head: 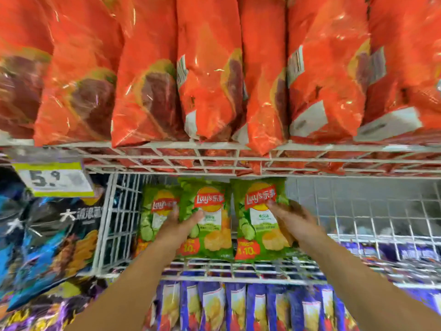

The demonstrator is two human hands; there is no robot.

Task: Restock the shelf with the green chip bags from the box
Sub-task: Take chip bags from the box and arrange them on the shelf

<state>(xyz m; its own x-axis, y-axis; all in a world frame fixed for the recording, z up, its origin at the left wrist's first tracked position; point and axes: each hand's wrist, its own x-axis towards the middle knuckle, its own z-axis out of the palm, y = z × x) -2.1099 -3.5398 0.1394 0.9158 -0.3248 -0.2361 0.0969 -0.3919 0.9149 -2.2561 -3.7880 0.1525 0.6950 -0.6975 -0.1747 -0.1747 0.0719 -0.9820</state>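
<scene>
I see three chip bags (205, 216) standing side by side on the middle wire shelf (238, 268), at its left end. My left hand (181, 223) rests on the middle bag, my right hand (291, 218) on the rightmost. Larger bags (210, 75) fill the shelf above; more bags (238, 306) hang below.

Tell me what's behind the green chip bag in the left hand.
Behind the middle green Lay's chip bag, held by the left hand, another green chip bag stands further left, partly covered. Whether more bags sit directly behind is hidden; white wire mesh backs the shelf.
</scene>
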